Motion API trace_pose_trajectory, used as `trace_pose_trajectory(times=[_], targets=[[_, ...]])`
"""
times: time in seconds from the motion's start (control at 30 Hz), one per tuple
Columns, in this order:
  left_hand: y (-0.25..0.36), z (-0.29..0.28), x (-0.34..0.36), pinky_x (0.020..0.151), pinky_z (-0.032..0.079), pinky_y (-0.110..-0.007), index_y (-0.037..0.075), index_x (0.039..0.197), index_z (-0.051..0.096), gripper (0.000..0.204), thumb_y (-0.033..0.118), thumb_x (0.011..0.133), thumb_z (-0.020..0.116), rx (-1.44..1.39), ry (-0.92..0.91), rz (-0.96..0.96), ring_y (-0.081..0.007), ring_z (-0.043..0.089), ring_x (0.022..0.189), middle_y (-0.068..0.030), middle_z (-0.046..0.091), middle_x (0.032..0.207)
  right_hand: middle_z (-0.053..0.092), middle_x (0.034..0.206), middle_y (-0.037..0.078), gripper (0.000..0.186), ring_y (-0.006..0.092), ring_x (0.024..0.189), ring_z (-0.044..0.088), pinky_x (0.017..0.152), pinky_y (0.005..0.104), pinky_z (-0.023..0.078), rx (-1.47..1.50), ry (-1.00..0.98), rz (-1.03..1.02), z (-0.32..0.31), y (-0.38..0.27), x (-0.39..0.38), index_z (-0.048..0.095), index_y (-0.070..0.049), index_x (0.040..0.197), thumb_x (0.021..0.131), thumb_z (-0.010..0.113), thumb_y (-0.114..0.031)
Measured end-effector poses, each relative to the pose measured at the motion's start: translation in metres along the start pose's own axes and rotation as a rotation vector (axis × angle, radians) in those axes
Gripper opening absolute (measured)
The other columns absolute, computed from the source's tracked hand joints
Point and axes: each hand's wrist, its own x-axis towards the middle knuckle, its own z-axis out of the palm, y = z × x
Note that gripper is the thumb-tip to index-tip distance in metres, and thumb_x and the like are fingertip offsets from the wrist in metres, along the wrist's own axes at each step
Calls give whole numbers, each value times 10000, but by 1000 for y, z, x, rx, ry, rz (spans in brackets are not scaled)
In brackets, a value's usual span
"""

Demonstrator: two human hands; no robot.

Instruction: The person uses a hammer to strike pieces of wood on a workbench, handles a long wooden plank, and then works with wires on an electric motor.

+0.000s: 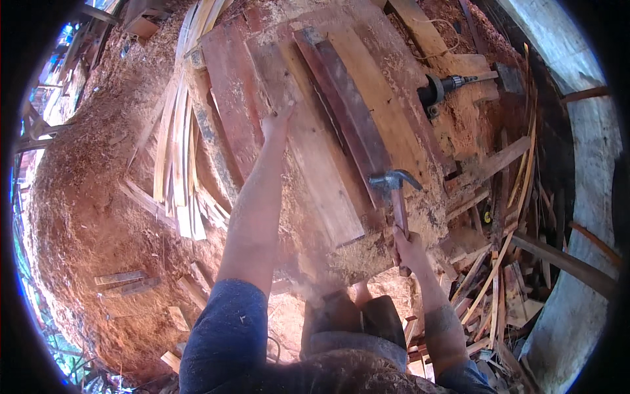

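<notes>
My right hand (405, 246) grips the wooden handle of a claw hammer (394, 180), whose dark metal head lies over the lower end of a reddish-brown board (342, 111). My left hand (277, 117), further up and to the left, holds the edge of a pale, dusty plank (325, 200); its fingers are small in view. A tan board (371, 92) lies right of the reddish one. These pieces rest on a sawdust-strewn work surface (226, 85) with wider red-brown wood.
Long thin strips (176, 151) hang at the left. A black power tool (440, 88) lies at upper right beside scrap wood. Offcuts (485, 295) are piled at lower right, near a pale curved post (584, 164). Sawdust heaps (72, 217) cover the left side.
</notes>
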Motion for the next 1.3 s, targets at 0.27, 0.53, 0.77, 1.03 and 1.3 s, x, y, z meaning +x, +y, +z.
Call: trace_pose_trajectory(times=[0.27, 0.53, 0.77, 1.03, 1.3], targets=[[0, -28, 20, 939, 482, -404, -197, 1134, 607, 989, 667, 683, 775, 251, 62, -91, -382, 630, 1117, -308, 651, 1150, 538, 535, 62, 537, 170, 469, 560, 450, 357, 423, 35, -79, 9, 11, -22, -8, 590, 2, 704, 934, 611, -482], [11, 11, 3, 929, 488, -404, -220, 1131, 587, 1020, 675, 679, 776, 303, 58, -4, -383, 633, 1100, -301, 651, 1147, 526, 506, 54, 557, 155, 393, 528, 389, 330, 399, 37, -27, 12, -6, -14, -8, 548, -23, 664, 942, 604, -502], [-34, 41, 38, 981, 465, -414, -219, 1170, 561, 1026, 663, 688, 769, 266, 64, -48, -393, 599, 1168, -319, 612, 1227, 524, 511, 34, 504, 143, 399, 522, 388, 323, 397, 76, 3, -26, -12, 2, -2, 559, -36, 699, 942, 617, -474], [-29, 5, 45, 1010, 447, -404, -228, 1195, 536, 1046, 669, 700, 748, 177, 95, -22, -412, 577, 1197, -357, 588, 1233, 538, 536, 34, 495, 151, 429, 544, 418, 310, 420, 122, -44, 21, 3, 2, 3, 606, -12, 755, 923, 636, -476], [25, 5, -21, 970, 474, -446, -149, 1129, 609, 865, 646, 792, 655, 359, 244, 39, -444, 597, 1143, -358, 618, 1156, 539, 533, 50, 539, 158, 441, 556, 432, 322, 430, 65, -9, 5, 12, -3, 2, 593, -11, 715, 913, 630, -511]])
